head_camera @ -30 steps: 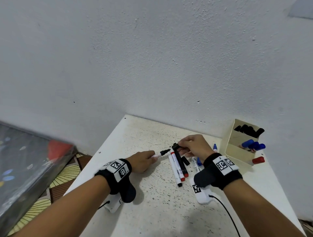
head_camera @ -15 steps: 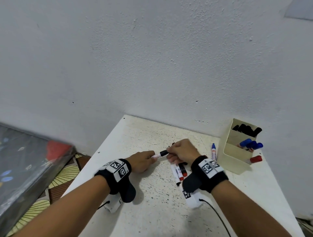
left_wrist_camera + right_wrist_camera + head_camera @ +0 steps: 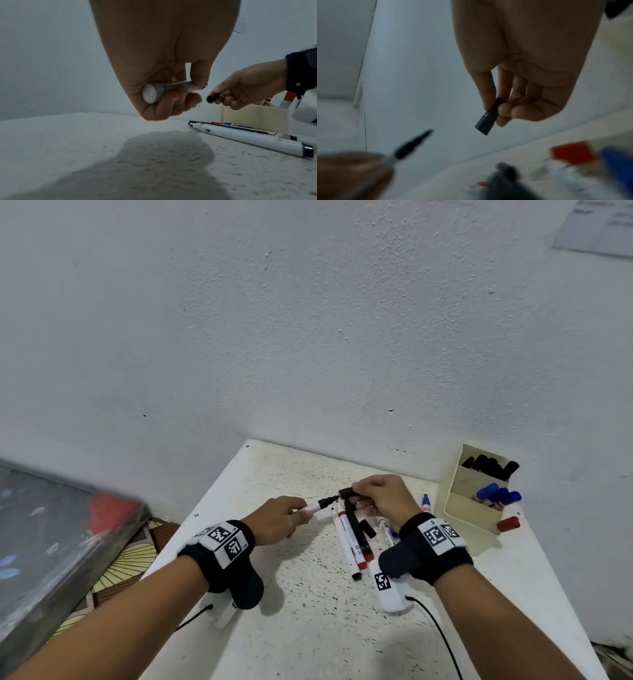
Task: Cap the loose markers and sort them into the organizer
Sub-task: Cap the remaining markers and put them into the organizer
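My left hand (image 3: 281, 518) grips an uncapped black marker (image 3: 320, 505), white barrel (image 3: 164, 90) in the fist, black tip pointing right. My right hand (image 3: 380, 498) pinches a black cap (image 3: 346, 493) between thumb and fingers (image 3: 485, 121), its open end a short gap from the marker tip (image 3: 412, 143). Several loose markers (image 3: 352, 539) lie on the white table (image 3: 308, 611) under and beside my right hand, with a loose black cap (image 3: 367, 529) among them. The cream organizer (image 3: 476, 508) at the right holds black markers (image 3: 489, 465) in the back section and blue ones (image 3: 498, 494) in the middle.
A red-capped marker (image 3: 507, 524) pokes out at the organizer's front corner. A blue-capped marker (image 3: 425, 503) lies between my right hand and the organizer. The white wall runs close behind the table. A dark patterned object (image 3: 51, 535) sits off the table's left edge.
My right hand came left to the marker tip half a second ago, then drew back a little to the right; cap and tip now stand slightly apart. The left hand stayed put.
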